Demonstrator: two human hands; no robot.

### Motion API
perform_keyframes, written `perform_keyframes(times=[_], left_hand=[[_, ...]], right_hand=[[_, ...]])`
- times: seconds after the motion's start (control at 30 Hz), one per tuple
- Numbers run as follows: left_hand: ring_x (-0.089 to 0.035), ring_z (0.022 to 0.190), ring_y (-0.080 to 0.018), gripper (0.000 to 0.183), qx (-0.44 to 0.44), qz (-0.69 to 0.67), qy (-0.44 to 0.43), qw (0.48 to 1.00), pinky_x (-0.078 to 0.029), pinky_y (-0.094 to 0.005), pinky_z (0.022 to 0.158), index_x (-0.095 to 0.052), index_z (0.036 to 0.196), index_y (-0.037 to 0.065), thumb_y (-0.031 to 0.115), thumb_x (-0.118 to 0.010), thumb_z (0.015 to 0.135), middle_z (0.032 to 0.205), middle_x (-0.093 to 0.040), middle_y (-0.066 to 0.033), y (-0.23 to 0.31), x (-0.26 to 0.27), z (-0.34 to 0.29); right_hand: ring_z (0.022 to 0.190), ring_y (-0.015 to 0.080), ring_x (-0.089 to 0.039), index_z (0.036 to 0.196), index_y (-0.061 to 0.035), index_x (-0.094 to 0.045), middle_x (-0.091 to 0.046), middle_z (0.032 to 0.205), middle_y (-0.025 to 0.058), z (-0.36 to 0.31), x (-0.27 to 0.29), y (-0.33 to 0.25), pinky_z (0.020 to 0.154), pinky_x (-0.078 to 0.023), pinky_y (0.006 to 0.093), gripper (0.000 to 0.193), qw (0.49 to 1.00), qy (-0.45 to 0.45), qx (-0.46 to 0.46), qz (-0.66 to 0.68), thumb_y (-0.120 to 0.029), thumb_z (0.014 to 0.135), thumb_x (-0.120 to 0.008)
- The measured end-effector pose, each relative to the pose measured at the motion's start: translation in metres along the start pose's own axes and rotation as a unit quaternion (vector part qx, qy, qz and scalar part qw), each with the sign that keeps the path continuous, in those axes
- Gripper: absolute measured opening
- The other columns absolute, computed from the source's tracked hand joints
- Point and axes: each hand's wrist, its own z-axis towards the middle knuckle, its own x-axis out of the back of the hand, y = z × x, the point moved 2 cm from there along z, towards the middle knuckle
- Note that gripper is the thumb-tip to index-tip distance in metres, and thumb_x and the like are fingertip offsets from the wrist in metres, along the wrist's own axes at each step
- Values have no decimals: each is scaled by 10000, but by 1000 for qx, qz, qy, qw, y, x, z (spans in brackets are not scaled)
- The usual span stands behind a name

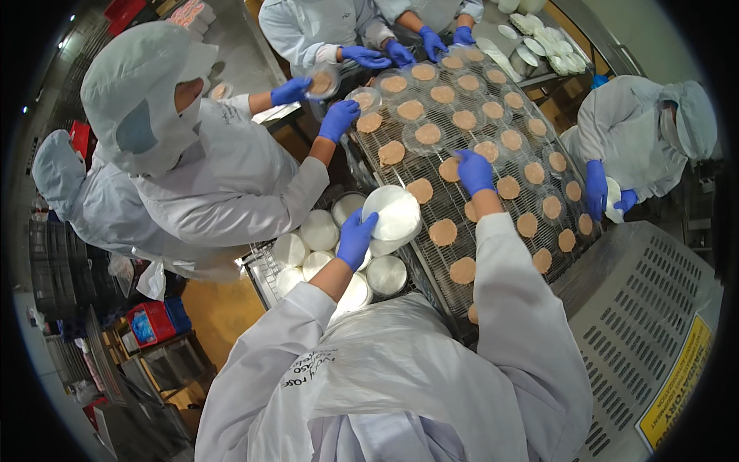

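My left hand [356, 240], in a blue glove, grips a stack of thin white round discs [391, 215] by its left side, beside the conveyor. Over the wire-mesh conveyor [431, 231], my blue-gloved right hand [476, 172] reaches down with its fingers drawn together. A flat beige round patty [449, 169] lies right beside those fingers, and another patty [486, 149] lies just beyond them. The fingertips are partly hidden, so whether they hold a patty does not show. Some patties farther up the mesh sit on clear round pieces.
White round stacks [317, 231] fill a wire rack left of the conveyor. A co-worker [208, 146] at left holds a patty on a clear round. Other gloved co-workers stand at the far end and at right [623, 123]. A slotted metal housing [639, 331] borders the near right.
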Motion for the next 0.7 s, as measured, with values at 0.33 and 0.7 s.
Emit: perform_keyframes(times=[0.33,0.7], left_hand=[[-575,826,-119,322,-25,36,-11,999,-469,-262,717,-580,1115,-10,212,-608,885,949,-629,-62,-21,-28,-13],[-570,878,-113,316,0,5,-84,996,-472,-272,758,-572,1131,12,211,-608,889,1000,-620,-34,-44,-15,-53]], right_hand=[[845,211,-612,1051,-9,-621,-658,944,133,-109,-50,-46,762,-484,333,316,992,-39,25,122,-259,866,-568],[953,349,-613,1049,-44,-639,-639,1040,196,-75,11,141,820,-475,426,275,940,342,13,8,-215,860,-534]])
